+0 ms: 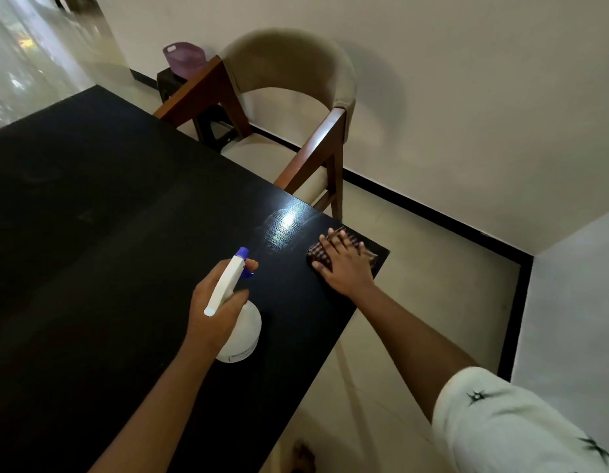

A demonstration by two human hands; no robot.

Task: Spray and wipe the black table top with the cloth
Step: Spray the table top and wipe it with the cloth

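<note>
The black table [91, 233] fills the left and middle of the view, its top matt with a fine wood grain. Near its far right corner a wet patch [282, 227] shines with reflected light.

The cloth [318, 256], dark with a checked pattern, lies flat on the top at that corner, just beside the wet patch. The right hand [344, 264] presses on it with fingers straight and spread, palm down. The arm reaches in across the right edge, from a white sleeve [518, 428] with black star marks.

The left hand [214, 308] grips the neck of a white bottle [240, 331] above the table, near the right edge, with 1 finger curled at the blue trigger. The blue nozzle points toward the wet patch.

1 chair [296, 80] with a curved beige back and brown wooden arms stands at the far edge. Behind it a purple basket [185, 58] sits on a dark stool [170, 81]. The floor [415, 285] is pale tile, the wall [466, 97] off-white, with a black skirting [432, 213] along its foot. A bare foot [303, 455] shows blurred at the bottom.
</note>
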